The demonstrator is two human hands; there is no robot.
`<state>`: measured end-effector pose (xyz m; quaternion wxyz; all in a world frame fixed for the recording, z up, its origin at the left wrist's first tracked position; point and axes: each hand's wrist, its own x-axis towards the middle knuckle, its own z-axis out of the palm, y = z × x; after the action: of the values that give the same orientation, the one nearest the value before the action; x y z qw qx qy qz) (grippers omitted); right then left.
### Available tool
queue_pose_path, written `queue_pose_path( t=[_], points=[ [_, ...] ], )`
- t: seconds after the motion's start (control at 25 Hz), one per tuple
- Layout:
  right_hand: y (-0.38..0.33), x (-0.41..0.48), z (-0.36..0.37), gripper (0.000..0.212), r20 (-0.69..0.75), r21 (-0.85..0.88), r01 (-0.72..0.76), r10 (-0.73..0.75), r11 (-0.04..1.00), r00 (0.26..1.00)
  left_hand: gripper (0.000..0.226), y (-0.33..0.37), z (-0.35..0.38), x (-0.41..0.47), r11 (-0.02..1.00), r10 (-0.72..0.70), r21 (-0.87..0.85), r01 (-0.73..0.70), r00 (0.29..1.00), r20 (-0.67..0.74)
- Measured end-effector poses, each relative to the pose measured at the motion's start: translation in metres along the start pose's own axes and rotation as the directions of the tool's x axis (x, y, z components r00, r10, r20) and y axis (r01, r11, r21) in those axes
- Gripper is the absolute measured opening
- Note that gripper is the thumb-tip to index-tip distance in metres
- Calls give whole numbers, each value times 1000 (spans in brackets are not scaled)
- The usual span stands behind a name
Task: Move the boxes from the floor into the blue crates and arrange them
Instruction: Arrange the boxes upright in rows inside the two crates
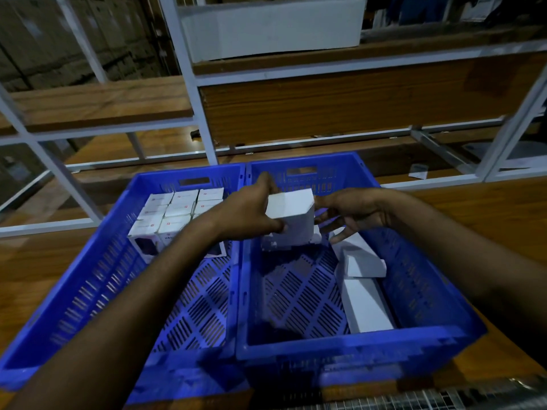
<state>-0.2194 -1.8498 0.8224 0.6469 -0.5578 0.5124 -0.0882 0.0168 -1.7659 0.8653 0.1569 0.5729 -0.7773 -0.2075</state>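
Observation:
Two blue crates stand side by side on a wooden surface. The left crate (74,279) holds several small white boxes (177,211) packed in rows at its far end. My left hand (251,208) grips a white box (291,214) above the far end of the right crate (355,344). My right hand (352,213) hovers just right of that box, fingers spread and relaxed, fingertips close to its side. Inside the right crate more white boxes (362,261) lie along the right wall, and one sits under the held box.
White metal shelving (204,119) with wooden boards rises behind the crates. A large white carton (272,28) sits on an upper shelf. Brown cartons are stacked at the far left. A metal grid shows at the bottom right edge.

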Motion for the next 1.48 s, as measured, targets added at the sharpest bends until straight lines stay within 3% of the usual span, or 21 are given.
queue_pose_path(
  t=[0.08, 0.16, 0.32, 0.44, 0.56, 0.64, 0.76, 0.88, 1.04, 1.2, 1.48],
  points=[
    [-2, -1, -2, 59, 28, 118, -1, -3, 993, 1000, 53, -2, 2, -2, 996, 59, -58, -66, 991, -119],
    [-3, -5, -3, 65, 65, 194, 32, -45, 980, 997, 51, -4, 0, -2, 962, 30, -264, -71, 988, -154],
    [4, -12, -1, 56, 78, 70, 206, -211, 976, 974, 51, -15, 4, 11, 744, -190, -667, 36, 969, -159],
    [10, -11, 8, 45, 114, -4, 245, -243, 969, 963, 59, -18, 23, 26, 697, -341, -703, 140, 928, -153],
    [12, 5, 8, 47, -45, 42, 265, -263, 963, 964, 75, -18, 40, 40, 686, -384, -704, 184, 913, -135],
    [9, 16, 0, 49, -159, 221, 270, -239, 937, 958, 81, -21, 52, 49, 740, -327, -652, 165, 936, -134],
    [2, 28, -12, 45, -251, 402, 269, -177, 875, 952, 56, -18, 62, 59, 850, -154, -520, 79, 983, -102],
    [-2, 42, -16, 42, -310, 476, 225, -77, 850, 947, 42, -16, 73, 65, 900, -32, -437, 1, 997, -64],
    [6, 64, -13, 33, -297, 457, 135, 8, 879, 955, 27, -26, 105, 76, 993, -63, -109, 43, 982, -179],
    [14, 81, -11, 18, -240, 425, 47, 62, 904, 969, 33, -25, 117, 88, 978, -101, 155, 141, 964, -244],
    [23, 133, -15, 30, -301, 239, 1, 73, 971, 951, 30, -32, 127, 111, 942, -288, 125, 313, 940, -182]
  ],
)
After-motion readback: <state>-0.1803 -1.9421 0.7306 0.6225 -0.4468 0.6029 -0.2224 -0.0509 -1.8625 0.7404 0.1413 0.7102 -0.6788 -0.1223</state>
